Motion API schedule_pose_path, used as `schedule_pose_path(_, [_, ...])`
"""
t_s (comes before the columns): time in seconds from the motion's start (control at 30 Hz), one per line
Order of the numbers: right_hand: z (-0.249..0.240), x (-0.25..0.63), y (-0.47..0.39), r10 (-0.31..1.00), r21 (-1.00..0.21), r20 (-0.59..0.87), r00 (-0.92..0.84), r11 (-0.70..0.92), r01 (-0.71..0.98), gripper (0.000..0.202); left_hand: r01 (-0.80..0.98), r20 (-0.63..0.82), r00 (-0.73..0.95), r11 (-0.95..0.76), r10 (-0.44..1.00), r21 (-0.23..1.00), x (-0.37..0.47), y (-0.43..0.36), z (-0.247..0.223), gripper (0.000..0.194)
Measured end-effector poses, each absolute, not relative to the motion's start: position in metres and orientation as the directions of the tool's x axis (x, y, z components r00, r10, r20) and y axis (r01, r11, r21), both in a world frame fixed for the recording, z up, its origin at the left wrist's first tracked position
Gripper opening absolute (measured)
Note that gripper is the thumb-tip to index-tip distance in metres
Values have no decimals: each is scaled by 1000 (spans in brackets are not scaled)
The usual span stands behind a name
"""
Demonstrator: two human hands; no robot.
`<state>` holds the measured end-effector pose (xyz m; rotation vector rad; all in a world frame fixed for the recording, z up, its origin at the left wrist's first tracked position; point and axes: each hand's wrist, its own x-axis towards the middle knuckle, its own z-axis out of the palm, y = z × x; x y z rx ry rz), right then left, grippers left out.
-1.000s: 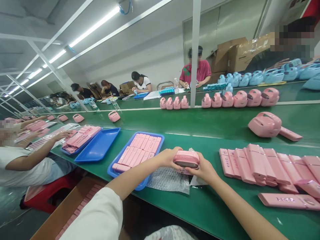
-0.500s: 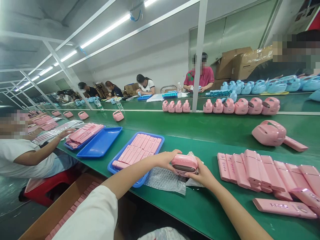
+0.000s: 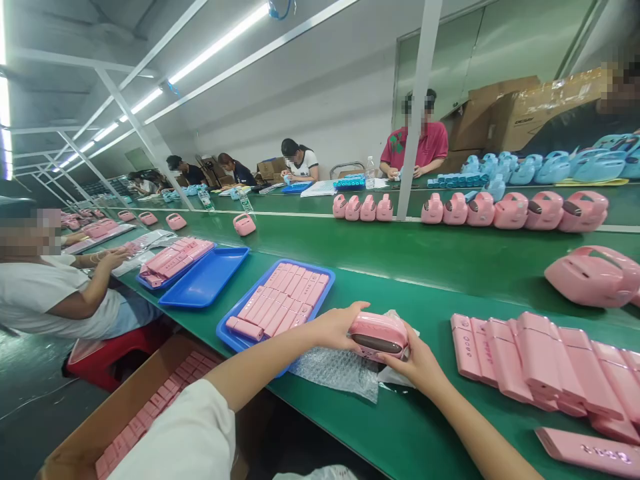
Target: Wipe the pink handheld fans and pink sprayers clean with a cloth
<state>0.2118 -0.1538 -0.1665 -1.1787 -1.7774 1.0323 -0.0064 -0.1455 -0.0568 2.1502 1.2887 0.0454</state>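
Between my two hands is a pink rounded device (image 3: 379, 327) with a dark oval panel facing me, held just above the green table. My left hand (image 3: 345, 325) grips its left end, fingers wrapped round it. On the right end, my right hand (image 3: 411, 353) closes with the thumb along the lower front edge. Clear bubble wrap (image 3: 345, 370) lies beneath and in front of it. To the left, a blue tray (image 3: 327, 283) holds rows of pink flat bars (image 3: 283, 300). More pink bars (image 3: 540, 360) are piled to the right of my right hand.
An empty blue tray (image 3: 203, 283) sits farther left. A cardboard box (image 3: 75, 433) of pink pieces stands below the table edge. Pink handled devices (image 3: 513, 212) line the raised ledge, divided by a white post (image 3: 420, 113). A co-worker (image 3: 65, 287) sits at left; others work opposite.
The view has shifted a little, so the right-hand devices and bars sit farther right. Both hands keep hold of the pink device. The left co-worker's hand has drawn back from the pink bars.
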Motion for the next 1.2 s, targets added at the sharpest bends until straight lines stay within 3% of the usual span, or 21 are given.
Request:
schedule_pose_path(0.1, [-171,210,-157,940,-906,183,-289,275,323,84,723,-237,524,-280,818,632,-5,-155,-59,117])
schedule_pose_path(0.23, [-172,205,-166,938,-901,248,-242,315,298,84,670,-170,493,-248,854,700,-3,-162,-69,117])
schedule_pose_path(0.6, [-170,209,-160,954,-899,184,-235,260,353,82,712,-103,376,-216,921,667,6,-165,-74,96])
schedule_pose_path(0.8, [-166,208,-159,973,-950,163,-160,199,240,87,684,-132,279,-100,951,723,9,-168,-80,118])
schedule_pose_path(0.9, [-163,213,-157,975,-966,160,-155,187,176,84,583,-39,219,-99,975,806,12,-170,-101,120])
schedule_pose_path(1.03, [-160,222,-155,969,-986,103,-226,129,104,82,568,230,135,-266,964,779,18,-175,-134,100])
schedule_pose_path(1.1, [-159,225,-154,958,-992,86,-275,107,62,81,571,361,163,-386,918,725,19,-176,-145,88])
schedule_pose_path(1.2, [-157,229,-153,945,-999,49,-324,40,-35,78,507,399,284,-490,872,709,17,-175,-151,82])
